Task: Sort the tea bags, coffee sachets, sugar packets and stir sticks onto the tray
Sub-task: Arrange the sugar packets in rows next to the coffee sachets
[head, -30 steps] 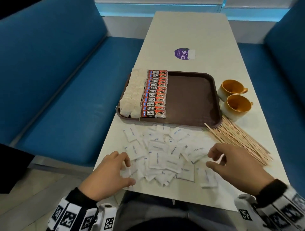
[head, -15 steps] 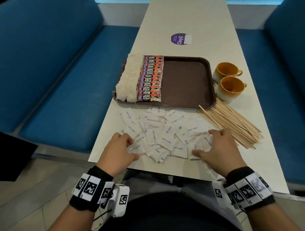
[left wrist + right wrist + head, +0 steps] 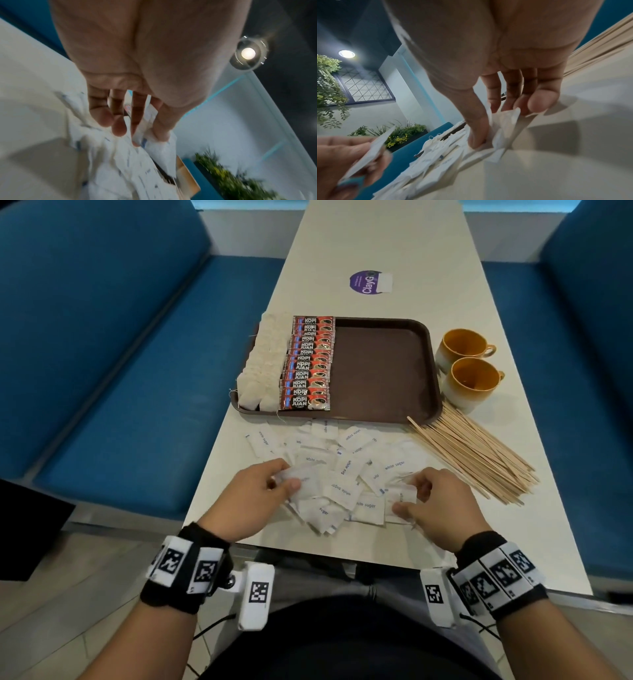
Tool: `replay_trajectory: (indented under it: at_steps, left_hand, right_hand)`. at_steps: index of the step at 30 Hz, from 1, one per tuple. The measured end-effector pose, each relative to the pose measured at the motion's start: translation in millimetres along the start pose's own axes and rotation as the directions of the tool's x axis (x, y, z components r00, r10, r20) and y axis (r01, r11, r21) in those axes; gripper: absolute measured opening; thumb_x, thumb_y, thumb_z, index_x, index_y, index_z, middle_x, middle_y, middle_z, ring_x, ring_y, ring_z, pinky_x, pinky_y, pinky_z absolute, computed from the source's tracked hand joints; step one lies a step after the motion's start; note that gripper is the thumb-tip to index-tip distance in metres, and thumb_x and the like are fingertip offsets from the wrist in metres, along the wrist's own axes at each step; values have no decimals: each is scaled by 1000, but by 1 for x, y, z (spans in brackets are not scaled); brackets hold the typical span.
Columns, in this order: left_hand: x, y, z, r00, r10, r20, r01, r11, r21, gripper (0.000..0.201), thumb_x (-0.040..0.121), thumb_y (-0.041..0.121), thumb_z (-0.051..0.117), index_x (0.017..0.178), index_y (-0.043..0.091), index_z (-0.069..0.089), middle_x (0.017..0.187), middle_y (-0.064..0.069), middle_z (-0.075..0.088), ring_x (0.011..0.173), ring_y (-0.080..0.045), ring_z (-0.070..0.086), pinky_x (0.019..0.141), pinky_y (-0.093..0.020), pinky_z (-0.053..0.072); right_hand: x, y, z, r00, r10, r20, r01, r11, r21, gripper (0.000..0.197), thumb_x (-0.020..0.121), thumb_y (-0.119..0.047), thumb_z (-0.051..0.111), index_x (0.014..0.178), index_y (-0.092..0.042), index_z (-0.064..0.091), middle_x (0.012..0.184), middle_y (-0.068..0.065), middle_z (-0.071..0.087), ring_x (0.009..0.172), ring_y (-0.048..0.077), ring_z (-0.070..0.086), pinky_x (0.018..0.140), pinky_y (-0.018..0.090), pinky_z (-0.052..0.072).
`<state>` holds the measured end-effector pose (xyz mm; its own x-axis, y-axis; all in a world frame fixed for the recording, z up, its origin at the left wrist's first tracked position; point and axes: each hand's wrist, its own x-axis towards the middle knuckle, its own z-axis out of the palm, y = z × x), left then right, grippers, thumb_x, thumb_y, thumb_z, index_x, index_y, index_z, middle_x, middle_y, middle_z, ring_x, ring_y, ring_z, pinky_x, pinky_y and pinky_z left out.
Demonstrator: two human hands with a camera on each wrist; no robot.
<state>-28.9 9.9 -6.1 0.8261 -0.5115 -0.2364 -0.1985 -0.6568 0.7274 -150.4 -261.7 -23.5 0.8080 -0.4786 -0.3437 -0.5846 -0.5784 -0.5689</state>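
White paper sugar packets (image 3: 346, 474) lie heaped at the near edge of the pale worktop (image 3: 383, 241), just before the brown plastic tray (image 3: 383, 371). Your left hand (image 3: 251, 501) pinches packets between thumb and fingers (image 3: 137, 121) at the heap's left side. Your right hand (image 3: 442, 505) pinches packets at the right side, near the wooden stir sticks (image 3: 476, 453).

place: café booth | blue padded seats (image 3: 102, 344) at 9 and 3 o'clock of long white bench (image 3: 376, 241) | branded sticker (image 3: 368, 282) at 12 | planters (image 3: 406, 134), ceiling spotlight (image 3: 248, 53)
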Motion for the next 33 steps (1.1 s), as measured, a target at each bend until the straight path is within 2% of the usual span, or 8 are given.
replay_trajectory:
  at_steps: [6,11,18,21,24,28,30,33]
  left_hand:
    - [37,40,40,946,229,228,-292,908,300,11,90,33,73,94,25,67,129,10,59,124,-16,41,106,-28,35]
    - [50,47,51,924,270,269,-369,813,451,15,90,26,73,102,18,68,117,7,61,116,-18,40,98,-29,39]
    - [52,44,52,933,214,289,-323,850,416,16,93,13,67,95,25,57,107,5,55,107,-19,46,92,-35,44]
    - [56,40,46,942,206,264,-275,927,256,24,89,0,66,91,23,58,101,9,50,90,-11,56,80,-27,50]
    - [57,37,37,970,184,159,-203,972,117,30,85,5,77,99,27,63,107,13,53,87,-2,57,77,-15,45]
    - [63,35,20,993,94,73,-98,994,54,27,82,12,84,99,29,72,117,11,58,85,-1,61,77,-11,48]
    - [69,36,17,995,64,73,-73,990,123,15,82,16,84,93,24,76,118,10,60,89,0,59,84,-17,49]
    - [74,44,27,992,81,102,-99,977,191,8,86,19,80,94,20,77,124,8,57,98,-1,55,87,-15,38]
  right_hand:
    - [-4,-1,1,999,-34,31,30,993,115,36,79,-16,86,100,-26,59,89,-2,63,79,12,58,61,23,42]
    - [-4,3,-12,996,-68,64,57,986,158,29,80,-9,84,101,-24,70,80,-4,61,75,13,57,64,21,47]
    - [6,-13,-35,986,-161,48,153,980,130,16,85,-16,81,91,-29,75,96,-11,71,84,1,61,65,11,41]
    - [22,-29,-42,978,-177,107,176,984,23,23,87,-17,80,103,-31,74,92,-13,66,83,0,56,63,10,35]
    - [39,-42,-40,972,-172,160,191,976,-107,45,87,-19,80,126,-35,65,97,-14,58,84,1,53,66,12,35]
    - [54,-48,-34,965,-168,200,212,951,-224,65,88,-22,79,146,-32,50,130,-4,58,108,11,56,91,24,46]
    - [58,-48,-32,963,-165,211,224,929,-295,63,87,-28,79,145,-29,53,149,-1,44,126,18,53,105,30,43]
    - [56,-44,-27,964,-147,224,214,925,-314,59,85,-35,81,138,-29,56,146,-2,34,129,19,46,110,32,41]
